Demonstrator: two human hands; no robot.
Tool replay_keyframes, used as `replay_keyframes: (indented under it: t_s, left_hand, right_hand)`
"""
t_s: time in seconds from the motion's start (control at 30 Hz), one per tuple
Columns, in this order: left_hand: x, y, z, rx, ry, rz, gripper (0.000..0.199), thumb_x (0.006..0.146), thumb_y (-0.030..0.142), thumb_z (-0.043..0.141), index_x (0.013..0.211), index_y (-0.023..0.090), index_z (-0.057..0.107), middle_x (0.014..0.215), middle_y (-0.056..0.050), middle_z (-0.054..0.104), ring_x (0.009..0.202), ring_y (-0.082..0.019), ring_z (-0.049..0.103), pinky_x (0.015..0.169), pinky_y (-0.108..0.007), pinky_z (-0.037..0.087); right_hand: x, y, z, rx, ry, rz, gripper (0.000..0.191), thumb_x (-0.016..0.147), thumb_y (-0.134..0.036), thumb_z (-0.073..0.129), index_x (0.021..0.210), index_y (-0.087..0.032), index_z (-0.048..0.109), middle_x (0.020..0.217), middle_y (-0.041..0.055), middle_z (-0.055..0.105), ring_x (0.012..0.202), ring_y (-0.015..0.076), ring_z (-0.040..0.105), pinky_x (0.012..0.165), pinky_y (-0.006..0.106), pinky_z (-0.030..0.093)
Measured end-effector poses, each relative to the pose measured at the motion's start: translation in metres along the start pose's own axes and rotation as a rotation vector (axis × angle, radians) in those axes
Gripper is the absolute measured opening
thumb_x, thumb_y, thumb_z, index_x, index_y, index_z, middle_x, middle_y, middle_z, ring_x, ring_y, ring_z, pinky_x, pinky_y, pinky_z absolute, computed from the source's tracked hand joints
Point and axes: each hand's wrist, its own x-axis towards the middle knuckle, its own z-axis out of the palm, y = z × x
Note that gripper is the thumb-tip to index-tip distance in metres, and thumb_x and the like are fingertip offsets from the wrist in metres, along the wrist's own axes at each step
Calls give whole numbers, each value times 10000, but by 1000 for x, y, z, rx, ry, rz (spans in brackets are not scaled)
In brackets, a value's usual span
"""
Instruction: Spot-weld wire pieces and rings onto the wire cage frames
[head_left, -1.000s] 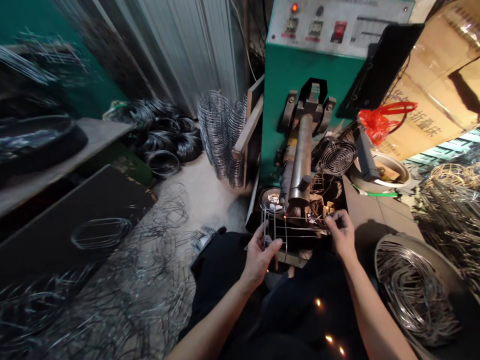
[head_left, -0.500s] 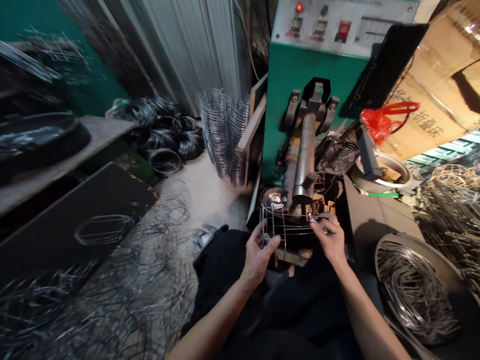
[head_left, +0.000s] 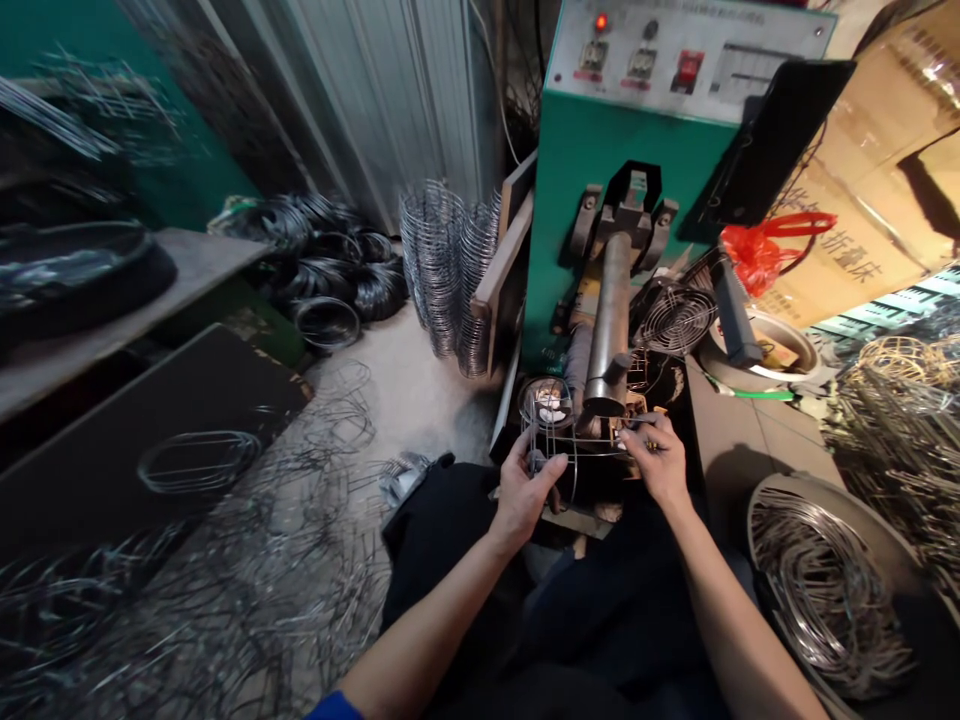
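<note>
Both forearms reach forward from the lower corners of the view, elbows low: the left hand [head_left: 526, 482] closed around a wire cage [head_left: 553, 438], the right hand [head_left: 655, 462] pinching what appears to be a thin wire [head_left: 639, 425] at the cage's far side. The cage sits just before the steel electrode column [head_left: 609, 320] of a green spot-welding machine [head_left: 600, 170] — stacked wire rings [head_left: 442, 270] to its left, a heap of wire coils [head_left: 825, 600] to its right.
</note>
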Motion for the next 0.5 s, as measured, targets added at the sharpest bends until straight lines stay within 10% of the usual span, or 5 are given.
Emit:
replay_keyframes:
  t_s: [0.5]
  left_hand:
    - [12, 4, 10, 31, -4, 5, 787, 735, 453, 836, 1401, 191, 508, 698, 77, 572, 382, -64, 503, 376, -208, 433]
  right_hand:
    - [9, -16, -5, -35, -11, -53, 482, 870, -546, 690, 571, -205, 529, 800, 43, 575, 788, 210, 548, 737, 348, 430]
